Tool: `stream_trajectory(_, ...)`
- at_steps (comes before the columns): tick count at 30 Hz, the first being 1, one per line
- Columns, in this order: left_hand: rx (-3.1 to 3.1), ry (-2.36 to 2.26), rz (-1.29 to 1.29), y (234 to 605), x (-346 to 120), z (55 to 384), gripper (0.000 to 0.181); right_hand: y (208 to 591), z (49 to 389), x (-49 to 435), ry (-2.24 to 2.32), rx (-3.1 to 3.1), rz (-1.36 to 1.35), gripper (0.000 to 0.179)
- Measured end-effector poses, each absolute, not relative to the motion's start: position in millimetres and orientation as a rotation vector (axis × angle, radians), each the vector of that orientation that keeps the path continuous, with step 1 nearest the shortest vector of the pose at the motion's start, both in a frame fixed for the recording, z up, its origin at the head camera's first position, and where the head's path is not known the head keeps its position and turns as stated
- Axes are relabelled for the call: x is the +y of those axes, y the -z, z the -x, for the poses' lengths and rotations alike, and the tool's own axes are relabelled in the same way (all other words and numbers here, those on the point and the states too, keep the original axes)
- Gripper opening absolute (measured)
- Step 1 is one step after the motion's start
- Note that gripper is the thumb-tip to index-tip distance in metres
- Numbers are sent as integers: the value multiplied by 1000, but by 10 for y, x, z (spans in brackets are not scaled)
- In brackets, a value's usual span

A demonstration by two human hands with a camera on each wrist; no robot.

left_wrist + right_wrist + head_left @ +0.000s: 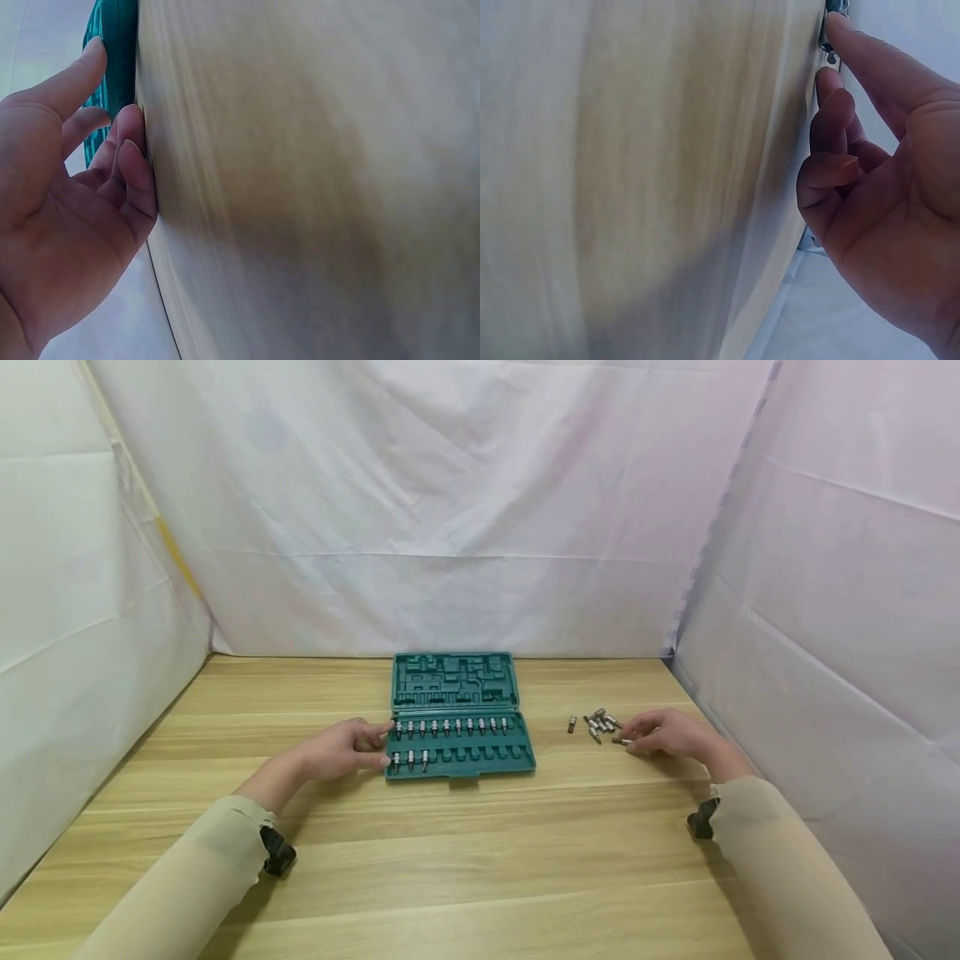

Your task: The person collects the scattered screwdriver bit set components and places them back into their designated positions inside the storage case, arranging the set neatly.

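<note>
Shown with case (450, 740) filled along upper row (446, 727), three bits (411, 761) below, other slots (474, 753) vacant, loose bits (598, 723) outside, left hand (348, 752) spread wide against case, right hand (667, 732) pinching one bit (620, 741).

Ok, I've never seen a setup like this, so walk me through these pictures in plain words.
There is no machine here: a person works with two bare hands. The wide picture comes from a camera worn on the head, looking forward and down. The other two come from wrist cameras, each showing one hand up close.

On the pale wood-grain table lies an open green plastic case. Its back row holds ten small silver-and-dark metal bits, its front row three more bits at the left end. To the right of the case is a small heap of loose metal bits.

The left hand touches the case's left edge. The right hand seems to pinch one slim metal bit beside the heap, though the fingers partly hide it.
</note>
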State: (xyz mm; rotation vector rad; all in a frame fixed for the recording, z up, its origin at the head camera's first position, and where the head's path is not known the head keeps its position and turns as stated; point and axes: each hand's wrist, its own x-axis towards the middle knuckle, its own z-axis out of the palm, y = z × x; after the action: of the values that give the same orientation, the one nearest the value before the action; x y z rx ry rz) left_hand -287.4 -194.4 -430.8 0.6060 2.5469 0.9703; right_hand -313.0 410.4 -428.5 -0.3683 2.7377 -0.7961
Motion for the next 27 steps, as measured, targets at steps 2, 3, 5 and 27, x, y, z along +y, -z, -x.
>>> stream_trajectory(2, 2548, -970, -604, 4313, -1945, 2879, 79, 4296, 3141, 4092, 788, 2743, 367, 30)
stream_trajectory(3, 2548, -970, -604, 4314, -1946, 2882, 79, 4299, 3143, 4089, 777, 2749, 370, 29)
stream_trajectory(5, 2548, -971, -605, 4315, -1946, 2884, 79, 4301, 3145, 4088, 766, 2755, 373, 27)
stream_trajectory(27, 2558, -953, -620, 4318, -1957, 2888, 78, 4222, 3107, 3876, 1058, 2729, 414, 28)
